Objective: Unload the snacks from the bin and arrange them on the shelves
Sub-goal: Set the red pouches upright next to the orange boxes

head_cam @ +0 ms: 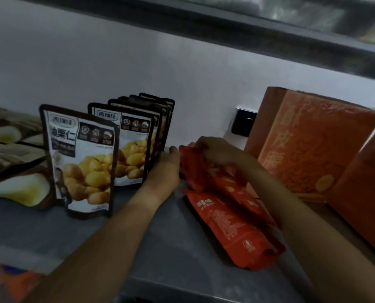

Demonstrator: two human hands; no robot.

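Red snack packets (206, 171) stand tilted on the grey shelf (51, 232), and my right hand (215, 149) grips their top edge. My left hand (166, 169) lies with straight fingers against their left side, between them and a row of several black-and-white chestnut pouches (127, 138). One more chestnut pouch (81, 160) stands in front of that row. Another red packet (232, 228) lies flat on the shelf under my right forearm. The bin is not in view.
Orange gift boxes (308, 145) stand at the right, with a further one (365, 193) at the frame edge. Brown-and-yellow packs (11, 154) lie at the left. A white back wall carries a black socket (243, 124). The shelf above (225, 25) runs overhead.
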